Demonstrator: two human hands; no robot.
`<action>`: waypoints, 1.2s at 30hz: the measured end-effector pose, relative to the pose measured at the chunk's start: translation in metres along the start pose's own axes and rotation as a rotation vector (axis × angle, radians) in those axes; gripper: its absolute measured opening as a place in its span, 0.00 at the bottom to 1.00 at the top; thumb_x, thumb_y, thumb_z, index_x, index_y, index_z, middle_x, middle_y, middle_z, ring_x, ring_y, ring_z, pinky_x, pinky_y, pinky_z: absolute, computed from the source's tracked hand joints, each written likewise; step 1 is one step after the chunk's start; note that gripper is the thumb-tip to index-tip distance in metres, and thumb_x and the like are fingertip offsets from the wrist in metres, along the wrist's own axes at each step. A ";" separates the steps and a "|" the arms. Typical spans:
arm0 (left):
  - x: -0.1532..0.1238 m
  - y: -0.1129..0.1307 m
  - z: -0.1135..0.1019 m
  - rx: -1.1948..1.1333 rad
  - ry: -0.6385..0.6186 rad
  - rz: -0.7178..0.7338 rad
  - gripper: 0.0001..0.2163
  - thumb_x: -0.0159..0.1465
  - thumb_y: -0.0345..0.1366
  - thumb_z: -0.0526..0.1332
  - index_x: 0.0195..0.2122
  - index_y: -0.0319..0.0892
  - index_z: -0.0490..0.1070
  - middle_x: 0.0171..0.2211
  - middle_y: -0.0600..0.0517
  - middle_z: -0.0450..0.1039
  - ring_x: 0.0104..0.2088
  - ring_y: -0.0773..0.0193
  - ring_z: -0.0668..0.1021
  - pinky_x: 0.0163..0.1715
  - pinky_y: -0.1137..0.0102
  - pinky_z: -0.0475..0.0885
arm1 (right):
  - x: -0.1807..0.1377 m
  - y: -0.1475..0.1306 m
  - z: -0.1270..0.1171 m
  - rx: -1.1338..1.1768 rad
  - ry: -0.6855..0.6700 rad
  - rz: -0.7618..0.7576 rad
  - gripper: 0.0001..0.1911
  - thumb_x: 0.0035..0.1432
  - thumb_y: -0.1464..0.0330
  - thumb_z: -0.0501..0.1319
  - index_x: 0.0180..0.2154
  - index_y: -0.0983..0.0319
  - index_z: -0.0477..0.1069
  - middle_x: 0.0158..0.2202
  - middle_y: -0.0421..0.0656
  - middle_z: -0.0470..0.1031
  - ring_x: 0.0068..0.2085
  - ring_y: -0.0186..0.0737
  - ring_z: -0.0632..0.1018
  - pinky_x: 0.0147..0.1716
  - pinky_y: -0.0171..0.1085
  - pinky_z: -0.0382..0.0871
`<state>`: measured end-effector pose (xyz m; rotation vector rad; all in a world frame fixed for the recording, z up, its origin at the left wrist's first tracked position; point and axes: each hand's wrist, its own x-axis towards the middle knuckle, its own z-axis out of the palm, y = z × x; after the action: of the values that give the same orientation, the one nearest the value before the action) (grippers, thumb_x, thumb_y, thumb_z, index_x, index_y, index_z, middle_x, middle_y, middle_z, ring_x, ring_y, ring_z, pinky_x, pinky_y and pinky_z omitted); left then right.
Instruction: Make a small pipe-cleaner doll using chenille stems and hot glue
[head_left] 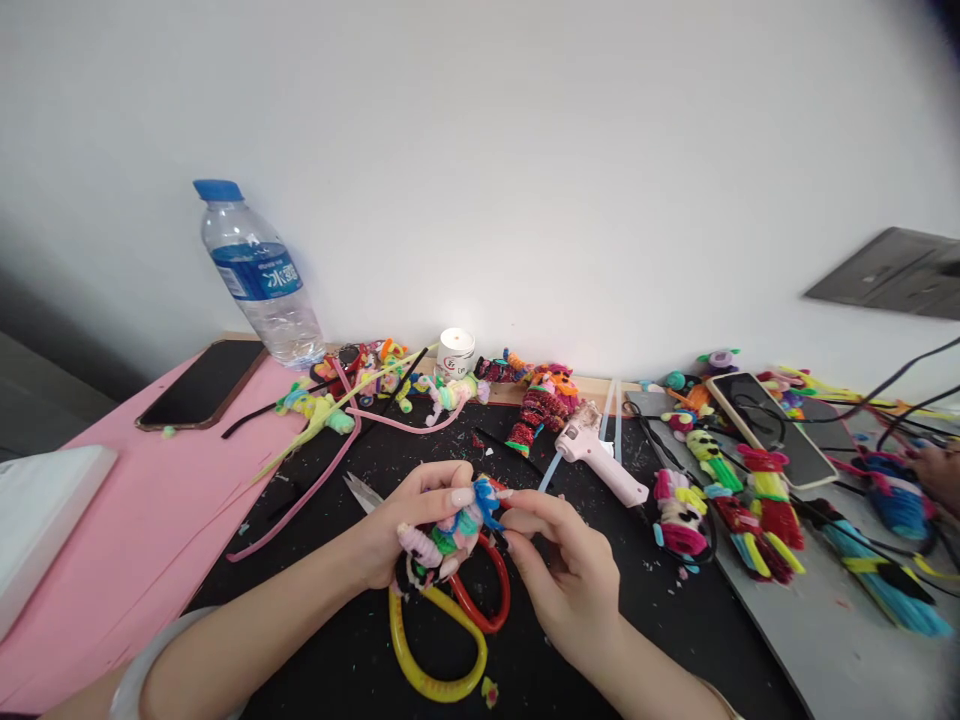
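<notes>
My left hand [409, 510] is closed around a small pipe-cleaner doll [446, 535] with pink, green, black and blue parts. At the doll's blue end, the thumb and fingers of my right hand [562, 560] pinch a blue pipe-cleaner strand [489, 503]. Beneath the doll lies a pair of scissors with yellow and red handles [439, 690], partly covered by my left hand. Right of the doll rests a pale pink glue gun [600, 462] on the black mat [660, 620].
A water bottle [259, 275] leans against the wall at left, near a dark phone [202, 385]. Loose pipe cleaners [330, 500] and several finished dolls [772, 495] lie about. A paper cup [455, 352] stands at the back. Another person's hand [937, 470] shows at far right.
</notes>
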<state>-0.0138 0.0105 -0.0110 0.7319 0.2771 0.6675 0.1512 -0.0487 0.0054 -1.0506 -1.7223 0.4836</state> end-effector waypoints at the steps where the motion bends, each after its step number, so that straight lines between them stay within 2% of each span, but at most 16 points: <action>1: 0.000 0.000 0.000 0.001 0.002 -0.003 0.14 0.59 0.38 0.60 0.23 0.40 0.56 0.16 0.56 0.65 0.12 0.72 0.69 0.10 0.80 0.62 | 0.000 0.001 0.000 0.004 -0.002 0.008 0.15 0.57 0.78 0.56 0.45 0.59 0.65 0.27 0.38 0.76 0.27 0.34 0.77 0.30 0.32 0.72; 10: 0.000 0.001 0.000 0.000 0.015 -0.012 0.14 0.59 0.38 0.60 0.22 0.40 0.55 0.17 0.55 0.66 0.12 0.72 0.69 0.10 0.79 0.62 | -0.002 0.005 0.000 0.062 0.094 0.100 0.08 0.56 0.77 0.58 0.37 0.59 0.67 0.29 0.39 0.76 0.28 0.33 0.78 0.27 0.29 0.73; 18: 0.000 0.002 0.002 -0.068 -0.051 -0.101 0.12 0.57 0.39 0.61 0.24 0.39 0.60 0.18 0.53 0.68 0.11 0.72 0.68 0.09 0.79 0.62 | 0.004 0.004 -0.001 0.243 0.004 0.207 0.09 0.56 0.76 0.59 0.39 0.59 0.68 0.28 0.39 0.78 0.28 0.34 0.79 0.29 0.31 0.73; 22: -0.001 0.004 0.000 -0.057 -0.066 -0.159 0.11 0.58 0.39 0.61 0.27 0.36 0.65 0.19 0.50 0.70 0.16 0.68 0.73 0.14 0.77 0.66 | 0.006 0.004 -0.003 0.278 0.004 0.243 0.08 0.54 0.76 0.61 0.36 0.60 0.73 0.28 0.40 0.79 0.26 0.33 0.79 0.25 0.29 0.73; 26: -0.002 0.007 -0.002 -0.011 -0.007 -0.216 0.13 0.57 0.40 0.63 0.36 0.34 0.71 0.26 0.46 0.73 0.26 0.62 0.77 0.25 0.71 0.72 | 0.009 0.007 -0.005 0.245 0.053 0.275 0.10 0.51 0.78 0.62 0.34 0.59 0.77 0.29 0.40 0.80 0.27 0.35 0.79 0.26 0.29 0.74; 29: -0.003 0.008 -0.002 0.011 0.084 -0.258 0.13 0.57 0.40 0.63 0.38 0.36 0.71 0.30 0.46 0.73 0.31 0.62 0.77 0.31 0.68 0.73 | 0.010 0.010 -0.007 0.190 0.068 0.284 0.12 0.51 0.79 0.62 0.34 0.57 0.78 0.30 0.39 0.81 0.29 0.35 0.80 0.29 0.29 0.74; 33: -0.001 0.010 0.000 0.107 0.208 -0.233 0.11 0.58 0.40 0.62 0.35 0.36 0.71 0.29 0.46 0.73 0.30 0.64 0.77 0.27 0.74 0.69 | 0.010 0.013 -0.009 0.136 0.045 0.298 0.12 0.52 0.78 0.62 0.35 0.56 0.78 0.32 0.38 0.81 0.32 0.35 0.80 0.32 0.30 0.74; 36: 0.001 0.011 0.004 0.182 0.259 -0.171 0.09 0.59 0.38 0.62 0.35 0.37 0.69 0.28 0.48 0.71 0.28 0.67 0.75 0.23 0.77 0.66 | 0.009 0.015 -0.010 0.072 0.038 0.303 0.10 0.52 0.76 0.62 0.33 0.58 0.78 0.31 0.39 0.81 0.29 0.35 0.79 0.29 0.30 0.73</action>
<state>-0.0165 0.0155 -0.0002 0.7857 0.6378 0.5778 0.1654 -0.0347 0.0035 -1.2671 -1.5071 0.7065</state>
